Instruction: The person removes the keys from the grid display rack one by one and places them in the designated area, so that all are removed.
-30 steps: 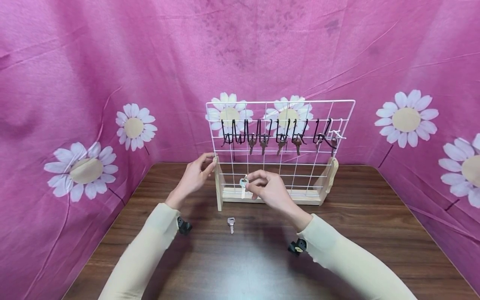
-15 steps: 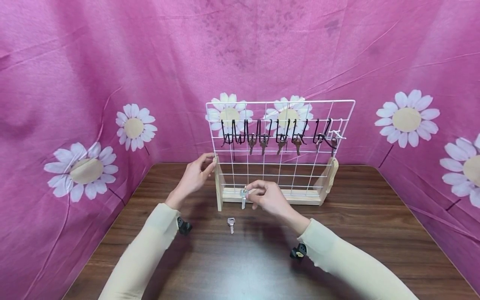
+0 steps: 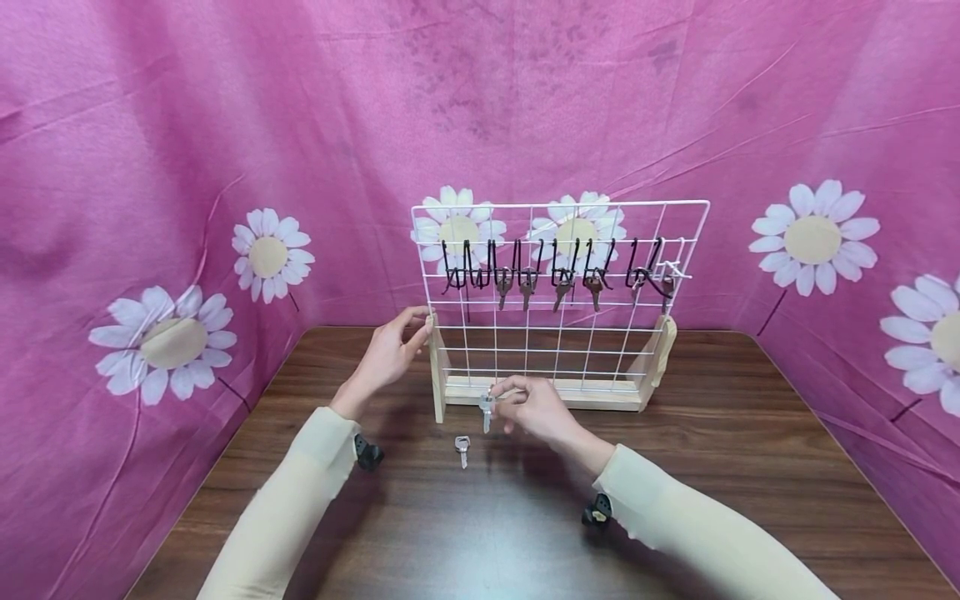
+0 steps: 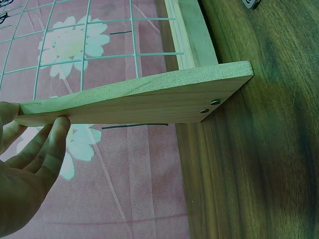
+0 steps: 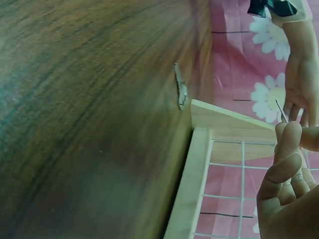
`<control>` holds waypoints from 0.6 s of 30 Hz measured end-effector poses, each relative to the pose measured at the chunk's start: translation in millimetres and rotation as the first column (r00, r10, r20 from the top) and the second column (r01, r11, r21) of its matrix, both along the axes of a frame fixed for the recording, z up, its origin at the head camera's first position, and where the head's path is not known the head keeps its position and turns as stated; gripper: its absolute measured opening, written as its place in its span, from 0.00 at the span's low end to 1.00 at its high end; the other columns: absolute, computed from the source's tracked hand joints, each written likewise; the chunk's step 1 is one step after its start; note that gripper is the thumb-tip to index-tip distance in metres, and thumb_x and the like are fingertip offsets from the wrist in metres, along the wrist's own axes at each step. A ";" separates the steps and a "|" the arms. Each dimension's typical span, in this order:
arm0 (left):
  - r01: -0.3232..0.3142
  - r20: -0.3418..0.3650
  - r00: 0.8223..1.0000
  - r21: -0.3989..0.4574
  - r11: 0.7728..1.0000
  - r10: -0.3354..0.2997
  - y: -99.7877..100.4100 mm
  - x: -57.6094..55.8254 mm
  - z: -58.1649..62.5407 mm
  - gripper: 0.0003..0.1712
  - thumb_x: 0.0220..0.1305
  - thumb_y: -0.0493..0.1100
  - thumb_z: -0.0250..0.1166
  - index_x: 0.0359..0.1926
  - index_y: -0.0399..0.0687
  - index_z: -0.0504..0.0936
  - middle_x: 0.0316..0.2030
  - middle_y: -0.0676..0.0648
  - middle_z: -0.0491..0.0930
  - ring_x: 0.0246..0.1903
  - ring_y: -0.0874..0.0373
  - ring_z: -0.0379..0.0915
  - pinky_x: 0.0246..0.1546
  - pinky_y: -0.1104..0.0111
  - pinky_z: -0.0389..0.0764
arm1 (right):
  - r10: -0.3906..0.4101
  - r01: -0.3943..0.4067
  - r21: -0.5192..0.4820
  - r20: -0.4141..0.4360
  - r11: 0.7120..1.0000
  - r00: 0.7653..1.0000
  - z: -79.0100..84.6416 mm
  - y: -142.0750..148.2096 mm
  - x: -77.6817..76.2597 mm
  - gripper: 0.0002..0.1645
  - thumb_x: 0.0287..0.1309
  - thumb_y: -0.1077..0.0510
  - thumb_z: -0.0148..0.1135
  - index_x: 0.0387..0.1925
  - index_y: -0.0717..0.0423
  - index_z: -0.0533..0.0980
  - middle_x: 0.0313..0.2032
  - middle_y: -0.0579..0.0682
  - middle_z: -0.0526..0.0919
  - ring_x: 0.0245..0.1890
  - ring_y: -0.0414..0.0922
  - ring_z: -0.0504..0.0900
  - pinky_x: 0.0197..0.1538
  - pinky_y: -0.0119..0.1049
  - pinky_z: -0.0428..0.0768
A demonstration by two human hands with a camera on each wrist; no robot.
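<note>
My right hand (image 3: 536,408) pinches a silver key (image 3: 486,413) between thumb and fingers, in front of the rack's lower bar. In the right wrist view only a thin end of this key (image 5: 282,111) sticks out past the fingertips. A second silver key (image 3: 462,451) lies on the table just below and left of it. My left hand (image 3: 387,354) grips the upper end of the left wooden side (image 4: 124,102) of the white wire grid rack (image 3: 527,350), thumb on one edge and fingers against its outer face.
Black hooks (image 3: 565,262) line the upper part of the grid, and several keys (image 3: 562,293) hang from them. A white hook (image 3: 672,268) sits at the right end. A pink cloth (image 3: 345,125) with daisies surrounds the wooden table (image 3: 720,467).
The right hand has come down and slightly toward the front with its key, from before the grid to near the rack's base. The left hand stays on the wooden side.
</note>
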State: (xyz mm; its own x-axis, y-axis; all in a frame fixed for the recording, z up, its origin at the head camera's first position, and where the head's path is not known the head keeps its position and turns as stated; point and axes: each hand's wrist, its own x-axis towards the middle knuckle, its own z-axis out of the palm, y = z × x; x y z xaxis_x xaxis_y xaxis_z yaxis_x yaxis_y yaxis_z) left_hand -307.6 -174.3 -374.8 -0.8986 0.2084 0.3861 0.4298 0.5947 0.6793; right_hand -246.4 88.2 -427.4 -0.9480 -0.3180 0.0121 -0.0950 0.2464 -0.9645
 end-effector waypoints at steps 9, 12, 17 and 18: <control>-0.002 0.000 1.000 -0.003 1.000 0.002 -0.6 -0.7 -1.3 0.19 0.75 0.48 0.57 0.61 0.48 0.76 0.47 0.39 0.86 0.34 0.50 0.86 0.34 0.66 0.88 | 0.016 -0.018 0.025 0.063 1.000 0.998 -16.0 -3.4 0.2 0.15 0.54 0.65 0.65 0.45 0.60 0.81 0.27 0.52 0.89 0.17 0.40 0.80 0.16 0.28 0.69; -0.002 -0.003 1.000 -0.002 1.000 0.002 -0.5 -0.6 -1.0 0.19 0.75 0.48 0.57 0.61 0.48 0.76 0.47 0.39 0.86 0.34 0.50 0.86 0.33 0.66 0.87 | 0.024 -0.027 0.026 0.097 0.999 0.995 -21.5 -4.7 0.5 0.15 0.53 0.65 0.66 0.45 0.61 0.80 0.28 0.52 0.89 0.17 0.40 0.80 0.17 0.28 0.68; 0.001 -0.004 1.000 0.000 1.000 -0.001 -0.5 -0.5 -0.8 0.19 0.75 0.47 0.58 0.61 0.48 0.76 0.48 0.38 0.86 0.34 0.50 0.86 0.33 0.66 0.88 | 0.031 -0.035 0.023 0.133 0.999 0.991 -30.3 -5.9 0.1 0.15 0.53 0.64 0.68 0.44 0.62 0.79 0.28 0.54 0.89 0.16 0.39 0.79 0.16 0.27 0.68; 0.001 -0.003 1.000 0.002 1.000 -0.001 -0.6 -0.6 -0.8 0.19 0.75 0.47 0.58 0.61 0.48 0.76 0.48 0.38 0.86 0.34 0.50 0.86 0.33 0.66 0.88 | 0.031 -0.035 0.026 0.136 0.999 0.990 -31.5 -6.0 -0.1 0.15 0.52 0.64 0.68 0.44 0.62 0.79 0.28 0.54 0.89 0.16 0.39 0.79 0.16 0.27 0.67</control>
